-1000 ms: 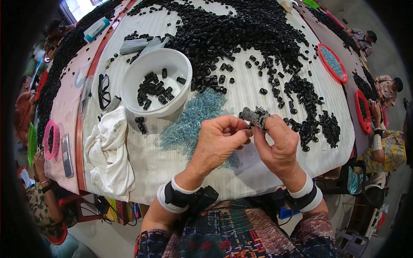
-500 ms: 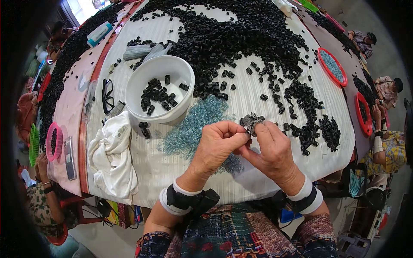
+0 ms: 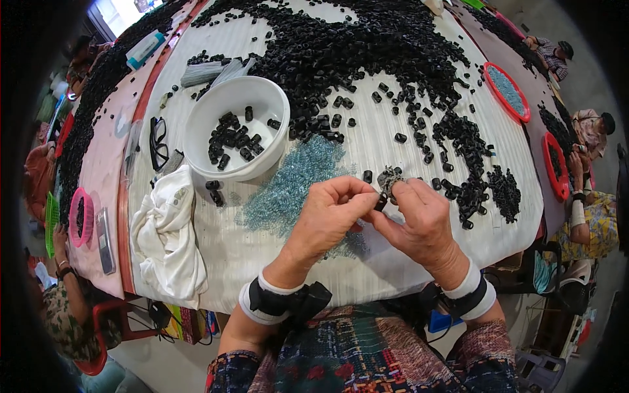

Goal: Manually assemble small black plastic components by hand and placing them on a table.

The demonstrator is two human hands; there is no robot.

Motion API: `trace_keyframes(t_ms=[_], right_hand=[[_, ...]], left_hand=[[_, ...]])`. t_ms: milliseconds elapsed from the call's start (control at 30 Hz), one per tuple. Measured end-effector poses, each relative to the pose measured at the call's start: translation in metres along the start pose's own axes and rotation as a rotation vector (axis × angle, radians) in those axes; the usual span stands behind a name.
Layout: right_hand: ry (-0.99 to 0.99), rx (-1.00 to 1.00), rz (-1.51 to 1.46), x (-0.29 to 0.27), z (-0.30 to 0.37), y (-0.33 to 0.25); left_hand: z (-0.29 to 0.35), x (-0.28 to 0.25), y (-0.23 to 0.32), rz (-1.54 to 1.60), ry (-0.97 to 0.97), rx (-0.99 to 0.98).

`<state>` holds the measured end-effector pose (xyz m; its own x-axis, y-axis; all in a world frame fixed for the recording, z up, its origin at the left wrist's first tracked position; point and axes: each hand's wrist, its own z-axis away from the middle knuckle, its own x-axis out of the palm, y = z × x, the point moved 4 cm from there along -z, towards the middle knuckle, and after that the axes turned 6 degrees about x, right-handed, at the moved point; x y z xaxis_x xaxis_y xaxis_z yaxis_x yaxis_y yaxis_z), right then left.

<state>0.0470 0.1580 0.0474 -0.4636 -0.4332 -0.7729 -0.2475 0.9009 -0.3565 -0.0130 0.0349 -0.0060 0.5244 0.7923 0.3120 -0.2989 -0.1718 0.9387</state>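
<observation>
My left hand and my right hand meet over the near middle of the table. A small black cylindrical piece sits between their fingertips, gripped by my right thumb and finger. A frayed grey clump also sticks up from my right hand. My left thumb and forefinger are pinched against the black piece; anything tiny between them is hidden. Behind my left hand spreads a pile of small translucent bluish pieces. A white tub stands beyond it, with several black cylindrical pieces inside.
Black pieces heap across the far table, with smaller heaps at right. At left lie a white cloth, eyeglasses and grey bundled strands. A red-rimmed tray rests on the right. Other people sit along both sides.
My fingers have shifted slightly around the black piece, which shows more plainly between the fingertips. The view has moved a little; the table things stay put.
</observation>
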Motion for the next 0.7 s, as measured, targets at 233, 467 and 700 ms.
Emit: trace_keyframes(t_ms=[233,467,700], right_hand=[[-0.001,0.006,-0.021,0.000,0.003,0.003],[0.008,-0.043,-0.052,0.005,0.008,0.004],[-0.105,0.132,-0.140,0.009,0.002,0.015]], left_hand=[[0.000,-0.001,-0.004,0.118,-0.043,-0.026],[-0.001,-0.002,-0.003,0.119,-0.060,-0.023],[-0.008,0.000,-0.007,0.206,-0.057,-0.111]])
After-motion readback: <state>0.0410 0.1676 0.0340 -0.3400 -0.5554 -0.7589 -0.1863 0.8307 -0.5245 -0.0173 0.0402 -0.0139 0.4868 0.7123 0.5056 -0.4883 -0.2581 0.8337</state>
